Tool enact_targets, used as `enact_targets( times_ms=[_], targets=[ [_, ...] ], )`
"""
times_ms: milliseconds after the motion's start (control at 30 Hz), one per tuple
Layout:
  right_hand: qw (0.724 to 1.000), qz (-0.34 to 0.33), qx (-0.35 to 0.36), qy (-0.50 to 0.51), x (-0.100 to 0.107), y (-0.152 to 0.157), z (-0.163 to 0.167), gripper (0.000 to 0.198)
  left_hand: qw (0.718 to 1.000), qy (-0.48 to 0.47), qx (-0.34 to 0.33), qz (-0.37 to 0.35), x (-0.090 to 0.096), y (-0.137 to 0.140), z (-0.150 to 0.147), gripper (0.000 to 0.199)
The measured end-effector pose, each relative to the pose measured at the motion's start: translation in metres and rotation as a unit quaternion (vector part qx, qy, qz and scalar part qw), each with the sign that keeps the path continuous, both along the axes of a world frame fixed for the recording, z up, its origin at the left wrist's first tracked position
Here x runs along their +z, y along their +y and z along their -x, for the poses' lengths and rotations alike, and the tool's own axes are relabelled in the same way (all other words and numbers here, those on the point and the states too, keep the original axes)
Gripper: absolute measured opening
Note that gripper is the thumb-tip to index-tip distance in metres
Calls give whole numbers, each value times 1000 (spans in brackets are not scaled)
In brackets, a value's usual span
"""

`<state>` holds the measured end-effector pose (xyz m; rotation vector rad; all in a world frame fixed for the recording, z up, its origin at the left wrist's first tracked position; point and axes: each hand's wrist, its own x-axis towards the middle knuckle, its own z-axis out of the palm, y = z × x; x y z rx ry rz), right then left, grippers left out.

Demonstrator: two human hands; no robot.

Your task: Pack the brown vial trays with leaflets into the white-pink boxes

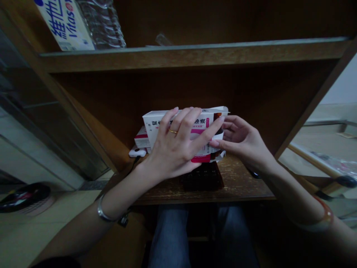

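A white and pink medicine box (178,139) with Chinese print is held up on its side above the wooden desk. My left hand (178,143) wraps over its front and top, with the fingers closed on it. At the box's right end the flaps stand open, and dark brown contents show inside. My right hand (241,139) is at this open end, its thumb pressed on the front edge and its other fingers curled behind. Whether it also grips the contents is hidden. Below the box, a dark, glossy, ridged pack (202,176) lies on the desk.
Behind the box are another small white and red box (142,137) and a white plug-like device (137,152) with a cable. A wooden shelf (195,56) above bears a Vitasoy carton (67,26) and clear plastic packaging (103,24). A basket (28,199) stands at lower left.
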<state>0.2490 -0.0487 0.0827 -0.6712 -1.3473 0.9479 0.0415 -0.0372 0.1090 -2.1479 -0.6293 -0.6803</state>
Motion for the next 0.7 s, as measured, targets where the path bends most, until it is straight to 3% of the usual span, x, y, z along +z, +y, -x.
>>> enact_targets(
  times_ms=[133,367,533,700],
  targets=[
    [999,-10,-28,-11,0,2,-3,49,999,-1,-36,-36,1,7,-4,82],
    [990,-4,49,-132,11,-2,-20,32,995,4,-58,-77,-1,11,-8,84],
    [969,-38,68,-235,16,-7,-27,15,996,15,-70,-54,-2,9,-11,91],
    [952,-78,80,-284,12,-7,-27,27,996,18,-69,-48,-4,9,-13,91]
  ],
)
